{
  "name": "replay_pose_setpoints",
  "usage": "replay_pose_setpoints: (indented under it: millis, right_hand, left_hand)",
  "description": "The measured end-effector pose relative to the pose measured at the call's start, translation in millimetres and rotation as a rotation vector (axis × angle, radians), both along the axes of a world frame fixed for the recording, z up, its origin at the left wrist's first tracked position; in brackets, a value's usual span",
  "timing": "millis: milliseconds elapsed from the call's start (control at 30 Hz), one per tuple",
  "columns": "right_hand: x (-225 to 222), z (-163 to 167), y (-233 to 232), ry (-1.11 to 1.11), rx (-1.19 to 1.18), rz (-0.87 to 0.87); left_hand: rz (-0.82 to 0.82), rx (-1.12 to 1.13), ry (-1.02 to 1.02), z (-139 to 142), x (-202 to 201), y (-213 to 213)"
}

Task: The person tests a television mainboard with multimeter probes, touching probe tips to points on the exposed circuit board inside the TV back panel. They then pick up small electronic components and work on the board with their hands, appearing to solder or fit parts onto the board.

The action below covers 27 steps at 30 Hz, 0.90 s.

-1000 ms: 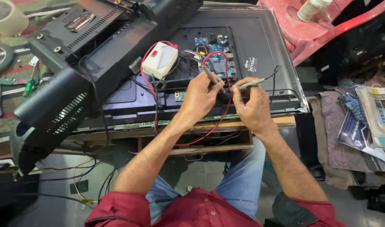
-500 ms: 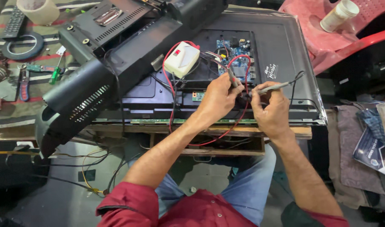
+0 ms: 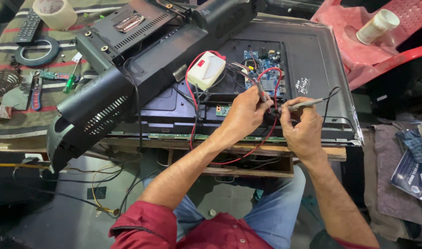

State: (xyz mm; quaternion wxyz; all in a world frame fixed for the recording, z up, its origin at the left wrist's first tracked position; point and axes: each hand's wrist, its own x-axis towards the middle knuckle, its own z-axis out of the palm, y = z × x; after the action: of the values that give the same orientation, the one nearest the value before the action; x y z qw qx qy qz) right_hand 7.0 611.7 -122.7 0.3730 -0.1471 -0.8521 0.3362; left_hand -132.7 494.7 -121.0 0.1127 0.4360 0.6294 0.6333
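An opened flat television (image 3: 312, 60) lies face down on a wooden bench, its blue circuit board (image 3: 261, 69) exposed. My left hand (image 3: 243, 115) grips a red-wired test probe (image 3: 261, 92), tip pointing up toward the board. My right hand (image 3: 301, 127) pinches a grey probe (image 3: 303, 104) with a black lead, held level, tip pointing left at the same spot. A white meter box (image 3: 206, 69) with a red patch rests on the panel, left of the board. A red wire (image 3: 248, 157) loops down below my wrists.
The removed black back cover (image 3: 142, 69) leans across the panel's left side. Tape rolls (image 3: 59, 11), a remote (image 3: 29, 25), pliers and a green screwdriver (image 3: 70, 80) lie on the striped cloth at left. A red plastic chair (image 3: 381, 46) holding a white container stands at right. Cables trail on the floor.
The camera has shifted, so the scene sits further right and lower in view. Both hands keep their probes at the same spot on the board.
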Motion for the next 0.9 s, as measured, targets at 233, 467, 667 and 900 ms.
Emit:
replay_pose_setpoints:
  millis: [233, 467, 667, 900]
  right_hand:
    - [-1.2, -0.1, 0.1, 0.01, -0.003, -0.003]
    - [-2.9, -1.0, 1.5, 0.004, -0.018, -0.016]
    - [-2.7, -5.2, 4.3, 0.027, -0.023, 0.0]
    - [-3.3, -11.5, 10.6, 0.08, -0.147, 0.028]
  left_hand:
    - [0.002, -0.005, 0.042, 1.3, -0.7, -1.6]
    - [0.041, -0.023, 0.122, -1.4, -2.0, 1.7]
    - [0.067, -0.058, 0.187, -1.1, -2.2, 2.0]
    - [0.04, -0.079, 0.054, 6.6, -0.6, -1.1]
